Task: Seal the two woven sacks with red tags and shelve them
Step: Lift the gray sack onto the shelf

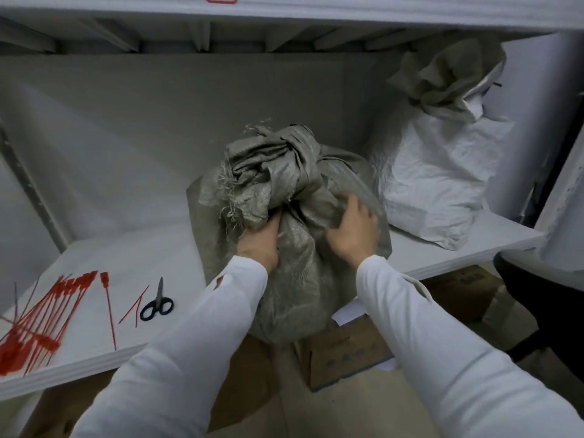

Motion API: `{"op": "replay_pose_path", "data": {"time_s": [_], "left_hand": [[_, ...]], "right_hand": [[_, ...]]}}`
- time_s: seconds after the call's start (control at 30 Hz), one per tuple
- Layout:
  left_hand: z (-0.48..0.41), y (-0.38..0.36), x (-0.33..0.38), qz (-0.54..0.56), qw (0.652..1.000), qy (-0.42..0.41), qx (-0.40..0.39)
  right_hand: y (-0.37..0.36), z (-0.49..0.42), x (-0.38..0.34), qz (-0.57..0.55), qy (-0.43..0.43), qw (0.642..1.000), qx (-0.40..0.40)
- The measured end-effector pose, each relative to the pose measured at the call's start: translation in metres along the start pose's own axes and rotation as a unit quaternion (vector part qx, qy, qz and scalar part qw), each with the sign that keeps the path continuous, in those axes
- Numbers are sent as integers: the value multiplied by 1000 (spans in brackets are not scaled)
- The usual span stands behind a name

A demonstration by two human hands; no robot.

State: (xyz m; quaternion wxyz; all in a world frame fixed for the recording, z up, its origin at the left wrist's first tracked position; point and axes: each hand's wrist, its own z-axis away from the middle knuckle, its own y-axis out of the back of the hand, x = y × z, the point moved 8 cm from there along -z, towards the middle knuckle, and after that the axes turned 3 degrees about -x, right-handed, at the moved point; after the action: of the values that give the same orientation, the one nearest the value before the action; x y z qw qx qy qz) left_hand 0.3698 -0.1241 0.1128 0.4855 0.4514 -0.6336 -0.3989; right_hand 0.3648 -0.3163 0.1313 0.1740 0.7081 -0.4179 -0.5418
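Where the grey woven sack [294,248] stands centre on the shelf [126,257] edge, left hand [259,245] grips fabric under its bunched neck; right hand [354,232] clutches its side. Red tags [41,324]: near left. White sack [436,172]: far right.

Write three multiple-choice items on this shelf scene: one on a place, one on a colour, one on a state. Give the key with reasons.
1. Where do the scissors lie?
A. on the shelf, between the tags and the grey sack
B. on the floor
C. atop the grey sack

2. What colour are the tags?
A. blue
B. red
C. yellow

3. What are the left hand and right hand doing?
A. both hang idle
B. one holds the scissors
C. both grip the grey sack

Key:
1 A: the scissors lie flat on the shelf beside the tags.
2 B: the tags are plainly red.
3 C: both hands clutch the sack's cloth.
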Motion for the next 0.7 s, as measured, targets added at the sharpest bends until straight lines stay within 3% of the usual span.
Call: {"op": "replay_pose_path", "data": {"time_s": [0.1, 0.2, 0.27, 0.33, 0.4, 0.47, 0.53, 0.6, 0.7], "left_hand": [[-3, 5, 2, 4, 1000, -9, -1], [-3, 8, 2, -2, 1000, -20, -3], [-2, 10, 2, -6, 1000, -21, -12], [-2, 13, 3, -12, 999, -27, -16], [-2, 16, 3, -24, 999, -28, -17], [-2, 17, 2, -37, 999, -20, -14], [-1, 21, 4, -48, 999, -13, -3], [-2, 25, 10, -59, 998, -13, 12], [-3, 24, 20, -73, 997, -11, 18]], "right_hand": [[-26, -14, 31, -11, -70, 993, -89], [-51, -28, 24, 18, -49, 991, -120], [-54, -37, 6, 20, -6, 998, -64], [-44, -41, -3, -94, 0, 995, 29], [-39, -41, 7, -315, -61, 945, 72], [-32, -41, 13, -494, -111, 858, 88], [-19, -43, 6, -629, -106, 767, 75], [2, -44, -7, -707, -80, 700, 64], [29, -42, -17, -747, -48, 661, 63]]}}
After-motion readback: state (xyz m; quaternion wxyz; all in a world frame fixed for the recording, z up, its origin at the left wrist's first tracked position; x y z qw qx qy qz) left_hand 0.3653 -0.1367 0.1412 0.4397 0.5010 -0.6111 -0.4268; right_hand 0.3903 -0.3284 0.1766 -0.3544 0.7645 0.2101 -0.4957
